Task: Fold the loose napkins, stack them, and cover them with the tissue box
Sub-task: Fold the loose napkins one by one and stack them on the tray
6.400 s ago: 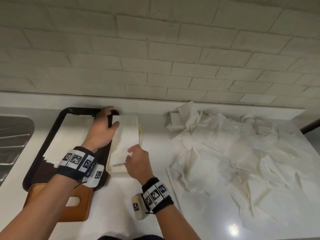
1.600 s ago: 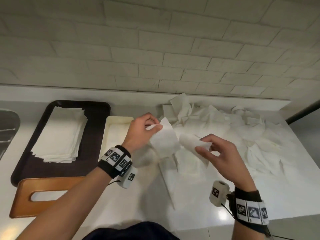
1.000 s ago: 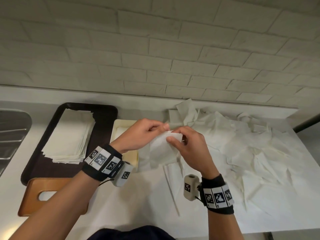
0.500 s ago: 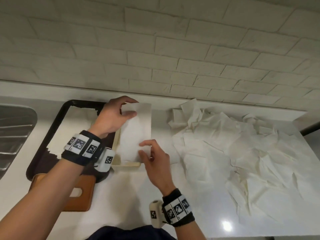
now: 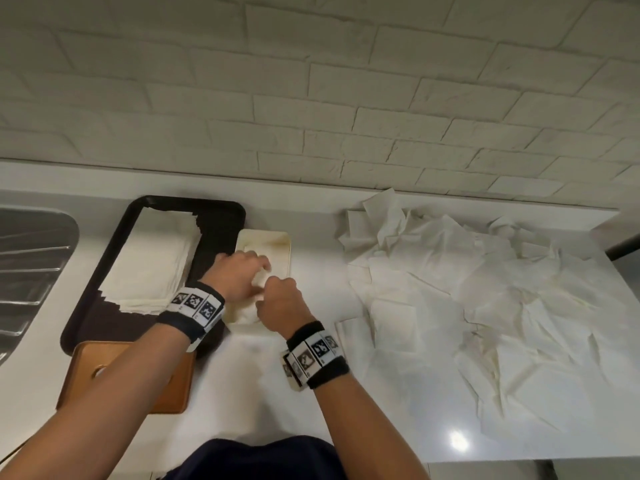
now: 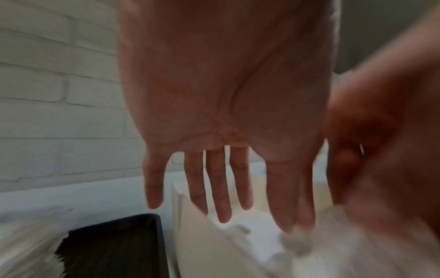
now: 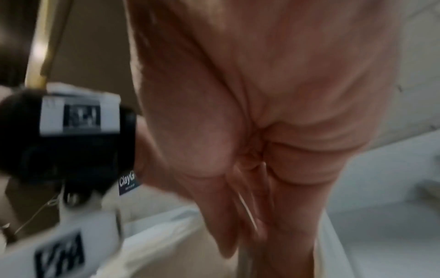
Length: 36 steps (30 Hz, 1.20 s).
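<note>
A folded white napkin (image 5: 242, 313) lies in the cream tray (image 5: 266, 234) at the middle of the counter. My left hand (image 5: 258, 268) is over it with its fingers (image 6: 223, 212) straight and spread, tips down at the napkin (image 6: 262, 244). Close beside it on the right, my right hand (image 5: 277, 285) points its fingers (image 7: 273, 235) straight down onto the same napkin; that view is blurred. A stack of folded napkins (image 5: 152, 265) lies on the black tray (image 5: 221, 216) to the left. The brown wooden tissue box (image 5: 138, 382) sits in front of it. Loose napkins (image 5: 467, 289) cover the counter's right half.
A steel sink (image 5: 31, 265) lies at the far left. The white brick wall (image 5: 311, 98) runs close behind the trays. The counter edge (image 5: 519, 460) is near my body, and bare counter (image 5: 242, 393) lies between my arms.
Half a second ago both hands held the folded napkin over the cream tray. The napkin now lies in the tray, and both hands have dropped together onto its near part.
</note>
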Each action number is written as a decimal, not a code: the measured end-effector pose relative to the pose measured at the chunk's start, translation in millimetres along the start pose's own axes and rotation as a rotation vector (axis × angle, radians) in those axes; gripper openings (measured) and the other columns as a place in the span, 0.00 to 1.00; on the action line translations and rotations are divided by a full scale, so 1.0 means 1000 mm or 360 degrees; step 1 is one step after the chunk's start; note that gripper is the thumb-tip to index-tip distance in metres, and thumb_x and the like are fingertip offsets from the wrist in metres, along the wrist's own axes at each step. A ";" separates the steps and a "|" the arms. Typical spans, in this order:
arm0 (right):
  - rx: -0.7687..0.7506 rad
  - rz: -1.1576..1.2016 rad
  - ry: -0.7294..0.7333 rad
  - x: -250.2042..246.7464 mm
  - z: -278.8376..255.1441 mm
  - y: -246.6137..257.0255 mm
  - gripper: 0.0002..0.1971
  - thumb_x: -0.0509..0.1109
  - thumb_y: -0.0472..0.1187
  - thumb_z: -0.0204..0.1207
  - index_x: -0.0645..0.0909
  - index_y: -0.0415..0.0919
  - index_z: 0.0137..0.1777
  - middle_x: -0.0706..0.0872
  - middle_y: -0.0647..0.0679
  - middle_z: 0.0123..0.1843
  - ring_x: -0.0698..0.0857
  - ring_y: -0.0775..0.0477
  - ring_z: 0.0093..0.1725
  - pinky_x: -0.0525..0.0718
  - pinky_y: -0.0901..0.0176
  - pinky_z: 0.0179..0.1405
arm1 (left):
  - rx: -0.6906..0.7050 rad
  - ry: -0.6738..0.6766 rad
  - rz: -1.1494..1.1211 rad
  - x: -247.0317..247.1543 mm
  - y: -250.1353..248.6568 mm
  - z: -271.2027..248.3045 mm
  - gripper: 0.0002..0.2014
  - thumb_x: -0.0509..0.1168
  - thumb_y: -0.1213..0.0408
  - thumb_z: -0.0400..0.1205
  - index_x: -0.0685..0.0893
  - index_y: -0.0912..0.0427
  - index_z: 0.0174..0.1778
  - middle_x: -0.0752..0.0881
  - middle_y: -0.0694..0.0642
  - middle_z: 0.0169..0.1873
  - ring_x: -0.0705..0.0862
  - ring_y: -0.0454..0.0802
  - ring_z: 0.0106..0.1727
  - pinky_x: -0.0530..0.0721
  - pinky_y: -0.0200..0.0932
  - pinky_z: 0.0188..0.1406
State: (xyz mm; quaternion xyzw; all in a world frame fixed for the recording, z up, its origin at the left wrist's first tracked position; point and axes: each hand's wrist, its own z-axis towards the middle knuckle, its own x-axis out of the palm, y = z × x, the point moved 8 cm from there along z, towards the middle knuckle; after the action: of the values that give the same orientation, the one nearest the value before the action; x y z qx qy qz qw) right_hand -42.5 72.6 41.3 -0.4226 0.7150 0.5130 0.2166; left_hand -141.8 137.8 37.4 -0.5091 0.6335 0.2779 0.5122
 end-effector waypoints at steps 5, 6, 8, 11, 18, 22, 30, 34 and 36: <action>0.0049 0.0014 -0.0519 -0.070 -0.029 -0.050 0.08 0.64 0.42 0.90 0.83 0.45 0.64 0.91 0.41 0.56 0.90 0.37 0.57 0.89 0.49 0.56 | -0.0081 0.0277 0.0233 0.039 -0.005 -0.004 0.43 0.82 0.45 0.76 0.70 0.43 0.85 0.75 0.51 0.79 0.74 0.59 0.83 0.54 0.89 0.83; 0.0110 -0.0019 -0.0611 -0.085 -0.036 -0.071 0.08 0.64 0.43 0.90 0.83 0.45 0.61 0.92 0.42 0.54 0.91 0.37 0.55 0.88 0.51 0.53 | -0.0107 0.0225 0.0229 0.033 -0.007 -0.005 0.40 0.81 0.46 0.77 0.72 0.44 0.84 0.76 0.51 0.78 0.74 0.59 0.83 0.52 0.90 0.82; 0.0287 -0.0021 -0.0791 -0.109 -0.053 -0.124 0.07 0.65 0.44 0.90 0.83 0.45 0.61 0.91 0.42 0.55 0.90 0.36 0.57 0.81 0.53 0.50 | -0.0121 -0.0063 0.0168 0.009 -0.016 -0.008 0.30 0.78 0.49 0.81 0.78 0.46 0.79 0.80 0.51 0.75 0.76 0.59 0.81 0.57 0.86 0.84; 0.0627 0.0088 -0.1034 -0.123 -0.079 -0.210 0.16 0.72 0.51 0.89 0.80 0.40 0.66 0.84 0.37 0.63 0.87 0.31 0.61 0.80 0.47 0.53 | 0.0076 -0.0764 -0.0090 -0.035 -0.055 -0.028 0.16 0.75 0.58 0.83 0.86 0.54 0.66 0.88 0.54 0.62 0.84 0.60 0.66 0.83 0.62 0.68; 0.1143 0.0307 -0.0648 -0.077 -0.086 -0.305 0.26 0.76 0.66 0.82 0.85 0.41 0.60 0.86 0.43 0.57 0.87 0.34 0.59 0.85 0.46 0.60 | 0.0472 -0.0450 -0.0371 0.001 -0.197 -0.025 0.09 0.63 0.55 0.91 0.82 0.55 0.61 0.85 0.52 0.58 0.82 0.53 0.61 0.74 0.46 0.46; 0.0901 0.0789 -0.0890 -0.082 -0.087 -0.305 0.11 0.80 0.51 0.83 0.84 0.45 0.47 0.92 0.47 0.46 0.91 0.36 0.55 0.88 0.43 0.60 | 0.0283 0.0051 -0.0096 0.083 -0.210 -0.002 0.25 0.67 0.49 0.90 0.76 0.64 0.74 0.77 0.62 0.73 0.76 0.64 0.73 0.81 0.58 0.63; 0.0187 0.1768 -0.0911 -0.129 -0.116 -0.244 0.20 0.67 0.19 0.77 0.78 0.44 0.60 0.91 0.40 0.48 0.83 0.43 0.43 0.77 0.53 0.36 | 0.0173 0.0034 -0.0879 0.105 -0.183 0.007 0.11 0.71 0.67 0.88 0.76 0.57 0.61 0.84 0.56 0.54 0.87 0.56 0.56 0.86 0.49 0.54; -0.0236 0.2069 -0.0695 -0.151 -0.135 -0.199 0.33 0.60 0.14 0.80 0.83 0.46 0.75 0.90 0.35 0.62 0.83 0.41 0.51 0.79 0.53 0.44 | -0.0013 -0.0124 -0.1573 0.075 -0.163 0.004 0.22 0.80 0.65 0.83 0.72 0.50 0.58 0.87 0.57 0.33 0.88 0.45 0.29 0.86 0.38 0.34; -0.0274 0.2092 -0.0651 -0.146 -0.137 -0.198 0.29 0.58 0.14 0.80 0.88 0.40 0.70 0.88 0.37 0.60 0.81 0.40 0.52 0.79 0.51 0.46 | -0.0041 -0.0161 -0.1676 0.066 -0.158 0.002 0.17 0.77 0.63 0.86 0.73 0.49 0.57 0.84 0.52 0.26 0.88 0.46 0.28 0.90 0.47 0.40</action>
State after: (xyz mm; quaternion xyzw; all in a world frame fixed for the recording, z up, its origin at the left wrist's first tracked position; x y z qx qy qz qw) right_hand 218.4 -20.3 93.3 0.1877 0.7242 0.6621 -0.0429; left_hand 9.2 64.4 2.1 -0.7506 0.2629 0.0148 0.6061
